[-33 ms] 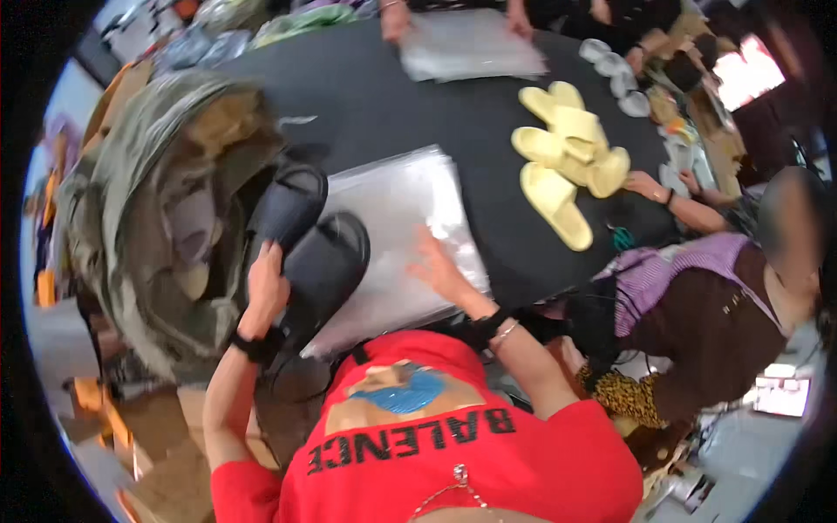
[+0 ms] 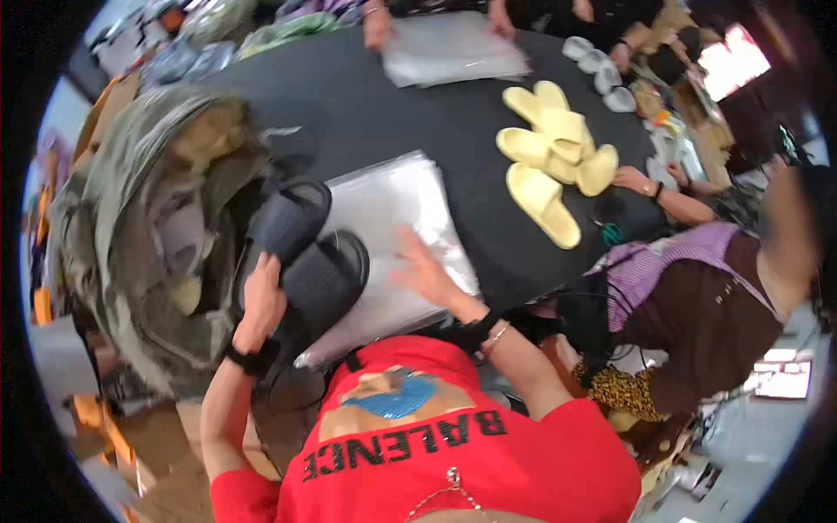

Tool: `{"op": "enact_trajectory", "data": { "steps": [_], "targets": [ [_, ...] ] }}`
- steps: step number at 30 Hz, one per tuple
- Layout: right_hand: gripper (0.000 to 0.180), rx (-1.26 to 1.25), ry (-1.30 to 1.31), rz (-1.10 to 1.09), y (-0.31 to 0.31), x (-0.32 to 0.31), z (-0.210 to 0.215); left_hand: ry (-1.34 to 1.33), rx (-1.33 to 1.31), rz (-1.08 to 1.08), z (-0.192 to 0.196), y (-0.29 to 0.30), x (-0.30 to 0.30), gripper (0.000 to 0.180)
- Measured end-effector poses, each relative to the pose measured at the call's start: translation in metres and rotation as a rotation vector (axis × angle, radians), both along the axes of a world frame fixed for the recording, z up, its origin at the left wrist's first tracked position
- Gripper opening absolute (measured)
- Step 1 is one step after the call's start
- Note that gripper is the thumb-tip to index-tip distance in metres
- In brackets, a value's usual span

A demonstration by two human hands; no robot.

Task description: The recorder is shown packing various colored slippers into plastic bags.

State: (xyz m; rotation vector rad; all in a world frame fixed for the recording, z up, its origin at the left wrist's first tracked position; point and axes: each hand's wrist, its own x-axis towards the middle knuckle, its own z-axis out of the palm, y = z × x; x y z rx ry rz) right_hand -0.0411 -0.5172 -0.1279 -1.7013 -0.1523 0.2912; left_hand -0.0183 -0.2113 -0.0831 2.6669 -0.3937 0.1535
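We are leaning over the near edge of the black table (image 2: 384,113), our red shirt (image 2: 453,444) filling the bottom of the view. Our left hand (image 2: 261,301) is gripping a pair of black slippers (image 2: 309,253) by their near ends, fingers closed around them, and holding them over the near left corner of the table. Our right hand (image 2: 425,272) is lying open and flat, fingers spread, on the stack of clear plastic bags (image 2: 397,209) that is resting just right of the slippers. The two hands are working apart, with the slippers between them.

As far as we can judge, the bagging of this pair is only starting: the slippers are still bare and no bag is lifted or opened yet, so picking a bag, opening it and sliding the pair in are all still waiting.

Left of the table a large olive sack (image 2: 144,218) is gaping open, and we are seeing more footwear inside it, though dimly. At the table's right side a pile of yellow slippers (image 2: 549,157) is lying unbagged, with another person's hand (image 2: 632,180) resting beside it. At the far edge of the table another stack of clear bags (image 2: 449,48) is lying under someone else's hands.
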Motion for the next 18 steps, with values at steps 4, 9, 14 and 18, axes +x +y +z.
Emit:
{"op": "enact_trajectory", "data": {
  "steps": [4,9,14,18],
  "targets": [
    [0.074,-0.068,-0.16,0.195,0.005,0.009,0.042,0.149,-0.092,-0.345,0.039,-0.047,-0.005,0.028],
    [0.045,0.063,-0.005,-0.013,-0.007,0.0,0.012,0.171,-0.024,-0.519,0.045,-0.086,0.003,0.03],
    [0.024,-0.024,-0.077,-0.449,-0.062,0.018,0.027,0.126,-0.428,-0.276,0.067,-0.077,0.017,0.039],
    [0.04,0.191,-0.277,-0.944,-0.157,0.052,0.035,0.192,-0.579,-0.083,0.057,-0.048,0.024,0.029]
  ]
}}
